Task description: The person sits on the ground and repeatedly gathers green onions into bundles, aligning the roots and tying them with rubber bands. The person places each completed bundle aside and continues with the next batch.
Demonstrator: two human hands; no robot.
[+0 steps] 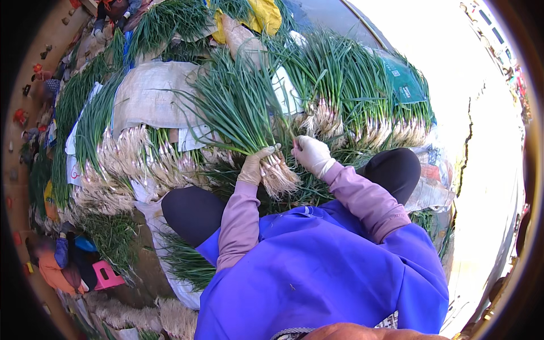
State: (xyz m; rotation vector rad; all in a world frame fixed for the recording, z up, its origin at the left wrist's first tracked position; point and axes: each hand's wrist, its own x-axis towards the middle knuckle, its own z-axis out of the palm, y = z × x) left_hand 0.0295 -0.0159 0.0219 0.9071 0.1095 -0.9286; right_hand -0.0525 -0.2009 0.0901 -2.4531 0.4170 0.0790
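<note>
My left hand (258,162), in a pale glove, is closed round a thick bunch of green garlic plants (244,110) just above the white roots. The leaves fan up and to the left; the roots hang toward my lap. Just right of the bunch, my right hand (312,154), gloved too, pinches a thin single stalk (291,135) near its base. Loose green leaves (316,193) lie below both hands, between my knees.
Rows of bundled green garlic (365,93) lie ahead on the right and more (123,157) on the left, partly under a woven sack (155,95). A co-worker (59,265) sits at lower left near a pink stool (106,275). Another person is at upper left.
</note>
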